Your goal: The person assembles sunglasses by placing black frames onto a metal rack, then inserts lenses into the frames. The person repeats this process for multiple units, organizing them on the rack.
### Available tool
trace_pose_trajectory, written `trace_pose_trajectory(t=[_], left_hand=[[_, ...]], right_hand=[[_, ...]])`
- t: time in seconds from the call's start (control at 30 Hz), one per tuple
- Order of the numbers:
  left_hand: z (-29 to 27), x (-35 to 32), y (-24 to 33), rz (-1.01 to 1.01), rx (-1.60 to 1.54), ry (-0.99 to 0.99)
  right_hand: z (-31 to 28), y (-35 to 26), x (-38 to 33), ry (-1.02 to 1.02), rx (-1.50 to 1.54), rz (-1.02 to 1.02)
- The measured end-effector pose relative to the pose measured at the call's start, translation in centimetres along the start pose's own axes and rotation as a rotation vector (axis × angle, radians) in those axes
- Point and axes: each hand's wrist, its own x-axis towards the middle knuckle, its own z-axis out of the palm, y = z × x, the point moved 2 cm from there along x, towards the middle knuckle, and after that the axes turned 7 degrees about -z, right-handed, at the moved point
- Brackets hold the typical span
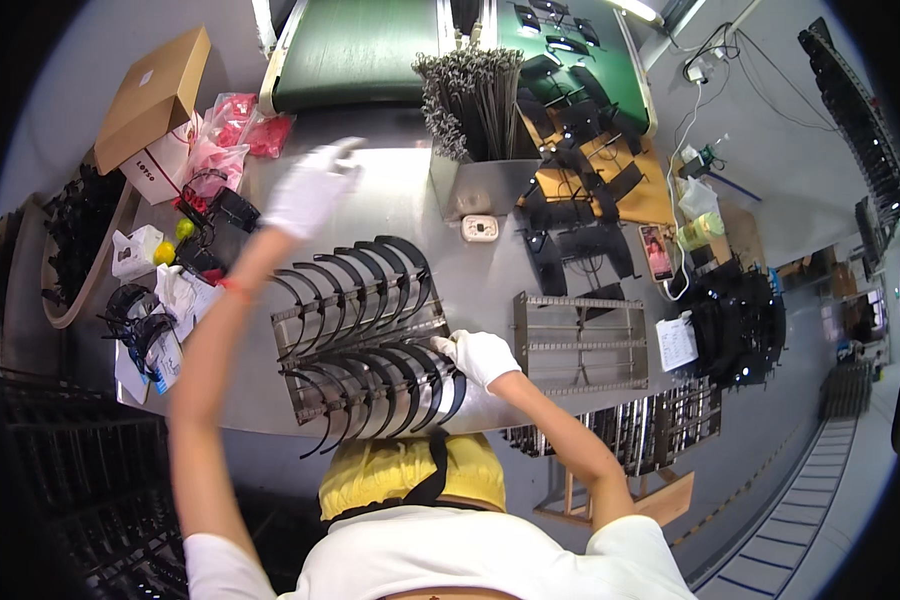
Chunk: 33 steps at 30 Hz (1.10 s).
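- Nearest the camera sits a yellow cap (410, 475) with a black strap, above white-clad shoulders at 6 o'clock.
- The right hand (482, 356), in a white glove, rests at the right edge of a wire rack (358, 345) on the grey desk (400, 190); its fingers (444, 346) are pressed together and touch the end of a black curved strip (425, 372) in the rack's near row.
- The rack lies at the picture's centre and holds two rows of these black curved strips standing on edge, side by side.
- At 3 o'clock of that hand lies a second rack (580, 345) of the same kind, holding no strips.
- The left hand (310, 190), also white-gloved, is raised over the desk at 11 o'clock of the filled rack; it is blurred, so I cannot tell how its fingers are set, and nothing shows in it.
- Further off, at 12 o'clock, a bundle of grey metal rods (470, 95) stands in a box.
- A cardboard box (152, 95) and pink bags (235, 130) lie at 10 o'clock.
- A green conveyor belt (355, 50) runs along the far edge.
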Motion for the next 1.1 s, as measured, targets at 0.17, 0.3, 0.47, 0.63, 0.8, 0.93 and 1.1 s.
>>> trace_pose_trajectory(t=[0.17,0.3,0.47,0.63,0.8,0.93,1.1], left_hand=[[12.3,5.2,1.5,-0.177,-0.099,0.017],[11.9,4.0,4.5,-0.146,-0.327,0.014],[1.8,0.7,6.0,-0.064,-1.021,0.465],[-15.2,-13.1,3.6,-0.151,-0.81,1.151],[-18.8,-27.5,-0.3,-0.592,-0.391,1.472],[-6.8,-36.0,-8.6,-0.997,-0.734,1.157],[-4.3,-38.1,-12.3,-0.892,-0.982,1.097]], right_hand=[[-3.3,1.4,-2.5,0.198,0.121,0.028],[-4.0,3.7,-4.2,0.243,0.29,0.027],[-5.0,-0.8,-1.5,0.394,0.155,-0.625],[-0.4,-6.2,1.2,-0.065,-0.035,-1.171],[1.6,-7.3,3.3,-0.142,-0.266,-1.196],[2.7,-11.4,3.2,-0.135,-0.327,-1.301],[5.8,-15.3,4.7,-0.166,-0.428,-1.302]])
